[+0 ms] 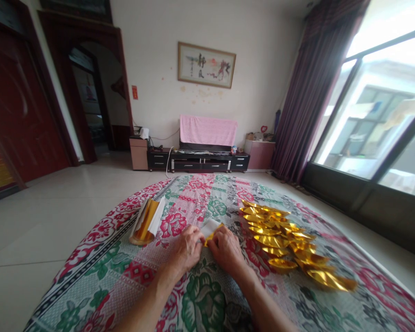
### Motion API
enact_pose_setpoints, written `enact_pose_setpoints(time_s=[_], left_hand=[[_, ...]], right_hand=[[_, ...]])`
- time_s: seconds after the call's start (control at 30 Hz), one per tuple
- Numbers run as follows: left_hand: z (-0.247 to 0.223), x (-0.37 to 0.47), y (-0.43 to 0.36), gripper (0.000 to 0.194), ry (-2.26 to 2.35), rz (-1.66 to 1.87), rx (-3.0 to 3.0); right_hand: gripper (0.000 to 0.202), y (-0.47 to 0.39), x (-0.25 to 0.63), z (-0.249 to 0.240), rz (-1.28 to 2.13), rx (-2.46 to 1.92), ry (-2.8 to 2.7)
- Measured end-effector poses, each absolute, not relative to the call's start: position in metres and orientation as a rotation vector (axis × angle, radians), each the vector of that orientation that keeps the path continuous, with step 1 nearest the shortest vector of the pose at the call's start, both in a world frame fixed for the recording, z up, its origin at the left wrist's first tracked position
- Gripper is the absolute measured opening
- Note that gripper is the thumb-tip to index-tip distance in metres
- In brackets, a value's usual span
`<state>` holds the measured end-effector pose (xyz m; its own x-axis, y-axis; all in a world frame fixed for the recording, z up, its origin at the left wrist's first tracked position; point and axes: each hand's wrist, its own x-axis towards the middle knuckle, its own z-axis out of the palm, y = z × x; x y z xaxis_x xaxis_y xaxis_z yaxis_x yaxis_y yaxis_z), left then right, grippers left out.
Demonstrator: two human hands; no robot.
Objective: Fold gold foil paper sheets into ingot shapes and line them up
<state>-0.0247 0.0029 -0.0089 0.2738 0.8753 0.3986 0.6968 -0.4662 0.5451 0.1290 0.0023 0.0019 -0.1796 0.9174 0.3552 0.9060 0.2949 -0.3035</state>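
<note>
Both bare forearms are extended forward from the lower edge of the view and angled inward. The left hand (188, 244) and the right hand (224, 245) are held close together, backs upward, wrists low. The fingers of each are curled, with the fingertips directed toward the midline and pinched.

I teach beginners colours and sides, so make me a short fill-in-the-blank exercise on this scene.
The paper between the left hand and right hand shows white and shiny ____. The folded pieces lie to the person's ____ of both hands. The cloth draped below the framed picture is ____.

Missing words: gold; right; pink.
</note>
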Motion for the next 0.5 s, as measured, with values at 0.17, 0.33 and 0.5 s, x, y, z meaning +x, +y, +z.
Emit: enact_pose_setpoints(time_s=[0.17,0.33,0.5], left_hand=[[-0.0078,-0.0241,0.0019,0.024,1.461,0.986,2.275],[-0.0098,-0.0237,0.0037,0.027,1.463,0.980,2.255],[-0.0078,-0.0220,0.0026,0.028,1.500,0.971,2.240]], right_hand=[[0.017,0.0007,0.1289,0.0028,0.032,-1.630,-2.092],[0.018,0.0004,0.1302,-0.0022,0.024,-1.600,-2.077],[0.014,-0.0050,0.1282,-0.0049,0.003,-1.611,-2.020]])
